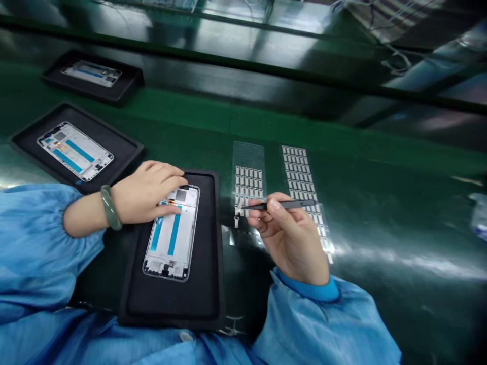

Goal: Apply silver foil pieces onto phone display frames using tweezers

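Note:
A phone mid-frame (pixel 162 253), silvery white with two blue strips, lies in a black tray (pixel 207 299) before me. Across its upper left part rests my left hand (pixel 150 190), fingers stretched out and thumb flat on the phone's face. My right hand (pixel 291 233) grips black tweezers (pixel 292 204) between thumb and fingers. Their tip points left, at the lower left of a clear sheet (pixel 249 152) bearing rows of small pale metallic pieces. Something tiny and bright shows at the tip; I cannot tell if it is pinched.
To the right of that sheet lies a second sheet of small pieces (pixel 299 170), partly behind my right hand. Two more black trays, the nearer tray (pixel 125 147) and the farther tray (pixel 131 83), each hold a phone frame at the left. A metal ledge (pixel 213 71) runs along the back.

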`<state>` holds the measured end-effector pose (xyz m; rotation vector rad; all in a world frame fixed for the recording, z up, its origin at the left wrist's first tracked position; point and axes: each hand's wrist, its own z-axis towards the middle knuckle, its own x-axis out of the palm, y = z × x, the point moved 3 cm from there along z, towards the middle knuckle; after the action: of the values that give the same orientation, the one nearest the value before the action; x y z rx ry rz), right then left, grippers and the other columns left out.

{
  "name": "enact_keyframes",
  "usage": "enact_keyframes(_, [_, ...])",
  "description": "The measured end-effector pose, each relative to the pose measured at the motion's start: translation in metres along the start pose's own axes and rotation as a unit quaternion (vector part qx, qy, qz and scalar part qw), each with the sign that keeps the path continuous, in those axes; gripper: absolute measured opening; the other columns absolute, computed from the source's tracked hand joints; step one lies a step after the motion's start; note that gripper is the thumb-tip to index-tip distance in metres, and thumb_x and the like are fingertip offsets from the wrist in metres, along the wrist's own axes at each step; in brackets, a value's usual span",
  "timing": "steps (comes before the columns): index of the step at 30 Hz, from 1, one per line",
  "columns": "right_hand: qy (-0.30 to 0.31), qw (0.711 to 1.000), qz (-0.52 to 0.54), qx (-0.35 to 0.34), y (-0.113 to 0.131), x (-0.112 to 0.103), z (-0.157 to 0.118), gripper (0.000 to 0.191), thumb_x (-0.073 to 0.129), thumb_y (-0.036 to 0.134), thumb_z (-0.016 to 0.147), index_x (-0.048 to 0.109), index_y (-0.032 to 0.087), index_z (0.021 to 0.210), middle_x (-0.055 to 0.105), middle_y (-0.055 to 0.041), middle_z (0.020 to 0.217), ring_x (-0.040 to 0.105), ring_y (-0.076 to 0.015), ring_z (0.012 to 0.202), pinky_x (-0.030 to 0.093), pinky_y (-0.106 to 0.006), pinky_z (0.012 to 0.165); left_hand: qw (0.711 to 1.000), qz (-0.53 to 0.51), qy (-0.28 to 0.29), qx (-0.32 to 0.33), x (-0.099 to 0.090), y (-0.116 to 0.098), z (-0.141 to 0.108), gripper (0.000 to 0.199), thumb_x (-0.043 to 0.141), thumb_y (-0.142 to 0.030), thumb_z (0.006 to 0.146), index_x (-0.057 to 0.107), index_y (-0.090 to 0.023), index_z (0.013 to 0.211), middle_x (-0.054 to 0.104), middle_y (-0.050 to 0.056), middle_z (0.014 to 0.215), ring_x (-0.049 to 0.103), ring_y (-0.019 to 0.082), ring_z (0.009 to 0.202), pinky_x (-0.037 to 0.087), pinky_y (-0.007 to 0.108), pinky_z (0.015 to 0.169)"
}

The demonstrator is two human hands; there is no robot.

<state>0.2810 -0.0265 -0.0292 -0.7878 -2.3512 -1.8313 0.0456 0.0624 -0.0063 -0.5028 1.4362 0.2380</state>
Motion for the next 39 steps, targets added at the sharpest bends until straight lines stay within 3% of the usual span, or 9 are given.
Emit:
enact_keyframes(5, [-0.013, 0.998, -0.038, -0.043, -0.004, 0.030, -0.001, 0.021, 0.075, 0.030, 0.072, 0.062, 0.022, 0.086, 0.074, -0.0007, 0.081, 0.071, -0.0120, 0.067, 0.059, -0.021, 0.062, 0.995, -0.079, -0.046, -0.033, 0.015, 0.017, -0.029, 0.055, 0.061, -0.052, 0.082, 0.043, -0.014, 0.116, 0.055, 0.016, 0.123, 0.049, 0.028, 0.119, 0.020, 0.055, 0.108])
enact_keyframes(9, [-0.021, 0.995, -0.077, -0.058, -0.007, 0.057, 0.000, 0.020, 0.074, 0.028, 0.073, 0.061, 0.020, 0.085, 0.074, -0.0009, 0.079, 0.071, -0.0133, 0.066, 0.060, -0.023, 0.062, 0.985, -0.077, -0.110, -0.108, 0.025, -0.006, -0.043, 0.033, 0.056, -0.040, 0.089, 0.044, -0.014, 0.106, 0.058, 0.014, 0.115, 0.053, 0.026, 0.112, 0.025, 0.054, 0.107])
enact_keyframes(13, [0.012, 0.993, -0.108, -0.035, -0.020, 0.077, 0.004, 0.018, 0.072, 0.030, 0.075, 0.061, 0.018, 0.083, 0.073, -0.0008, 0.079, 0.072, -0.0133, 0.067, 0.060, -0.022, 0.061, 0.980, -0.083, -0.124, -0.129, 0.028, -0.027, -0.050, 0.020, 0.051, -0.031, 0.092, 0.048, -0.014, 0.103, 0.061, 0.012, 0.113, 0.054, 0.024, 0.110, 0.029, 0.053, 0.105])
enact_keyframes(19, [0.011, 0.992, -0.118, -0.051, -0.037, 0.081, 0.008, 0.018, 0.072, 0.030, 0.075, 0.061, 0.018, 0.082, 0.073, -0.0005, 0.077, 0.071, -0.0122, 0.064, 0.059, -0.020, 0.057, 0.982, -0.098, -0.106, -0.119, 0.024, -0.026, -0.049, 0.016, 0.047, -0.025, 0.094, 0.052, -0.015, 0.106, 0.063, 0.008, 0.114, 0.055, 0.021, 0.109, 0.031, 0.046, 0.102])
enact_keyframes(22, [-0.008, 0.990, -0.126, -0.062, -0.038, 0.078, 0.009, 0.017, 0.071, 0.031, 0.076, 0.061, 0.018, 0.083, 0.073, -0.0006, 0.078, 0.071, -0.0123, 0.063, 0.059, -0.021, 0.058, 0.985, -0.073, -0.096, -0.124, 0.019, -0.016, -0.039, 0.017, 0.044, -0.024, 0.095, 0.056, -0.016, 0.104, 0.065, 0.005, 0.100, 0.059, 0.021, 0.095, 0.037, 0.040, 0.087])
enact_keyframes(27, [-0.021, 0.989, -0.131, -0.069, -0.036, 0.076, 0.010, 0.016, 0.070, 0.031, 0.077, 0.060, 0.019, 0.083, 0.073, -0.0004, 0.080, 0.070, -0.0122, 0.063, 0.059, -0.023, 0.059, 0.993, 0.044, -0.054, -0.098, 0.013, -0.012, -0.017, 0.014, 0.049, -0.021, 0.089, 0.062, -0.016, 0.091, 0.061, 0.004, 0.084, 0.057, 0.022, 0.078, 0.034, 0.036, 0.068])
enact_keyframes(31, [-0.037, 0.989, -0.124, -0.076, -0.035, 0.076, 0.009, 0.014, 0.070, 0.029, 0.076, 0.060, 0.020, 0.081, 0.073, 0.0003, 0.078, 0.070, -0.0124, 0.063, 0.060, -0.024, 0.060, 0.991, 0.105, -0.010, -0.077, 0.008, -0.022, 0.001, 0.017, 0.045, -0.013, 0.087, 0.058, -0.014, 0.076, 0.058, 0.006, 0.076, 0.059, 0.022, 0.071, 0.034, 0.036, 0.064])
enact_keyframes(35, [-0.052, 0.990, -0.110, -0.076, -0.034, 0.076, 0.009, 0.012, 0.069, 0.027, 0.077, 0.060, 0.020, 0.079, 0.073, 0.0007, 0.077, 0.070, -0.0120, 0.063, 0.060, -0.023, 0.061, 0.990, 0.107, 0.067, -0.062, 0.006, -0.027, 0.015, 0.018, 0.042, -0.008, 0.087, 0.058, -0.011, 0.079, 0.060, 0.008, 0.074, 0.062, 0.023, 0.068, 0.037, 0.035, 0.061])
enact_keyframes(39, [-0.059, 0.989, -0.118, -0.070, -0.033, 0.073, 0.008, 0.012, 0.067, 0.029, 0.079, 0.059, 0.021, 0.081, 0.073, 0.0005, 0.079, 0.071, -0.0127, 0.066, 0.061, -0.024, 0.063, 0.991, 0.067, 0.082, -0.077, 0.002, -0.017, 0.007, 0.014, 0.047, -0.012, 0.087, 0.059, -0.013, 0.080, 0.061, 0.006, 0.078, 0.063, 0.022, 0.074, 0.042, 0.033, 0.065])
